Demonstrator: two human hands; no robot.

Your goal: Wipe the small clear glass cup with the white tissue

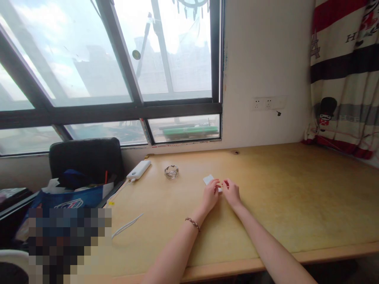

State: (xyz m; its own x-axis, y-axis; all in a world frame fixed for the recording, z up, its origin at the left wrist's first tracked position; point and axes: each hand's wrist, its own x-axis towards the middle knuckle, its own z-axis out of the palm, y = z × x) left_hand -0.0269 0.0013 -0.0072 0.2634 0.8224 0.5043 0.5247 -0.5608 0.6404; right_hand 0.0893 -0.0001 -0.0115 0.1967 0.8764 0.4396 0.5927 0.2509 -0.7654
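Close together over the wooden table [284, 197] are my left hand [211, 193] and my right hand [231, 192]. The fingers of both are curled inward, with thumbs and fingertips drawn together. A small bit of white shows by the left fingertips, and something thin and pale seems to lie between the two hands. It is too small to name. Just beyond my left hand, a small flat white piece [207, 179], like paper or a packet, rests on the tabletop, partly covered by the fingers. A braided bracelet [192, 224] circles my left wrist.
A round clear glass dish [171, 172] stands left of my hands. Farther left, a white power bank [139, 170] with a plugged-in cable lies along the table's edge. A white cord [127, 225] lies nearer. Beyond the left edge are a black chair [85, 157] and a blue bag [74, 199].
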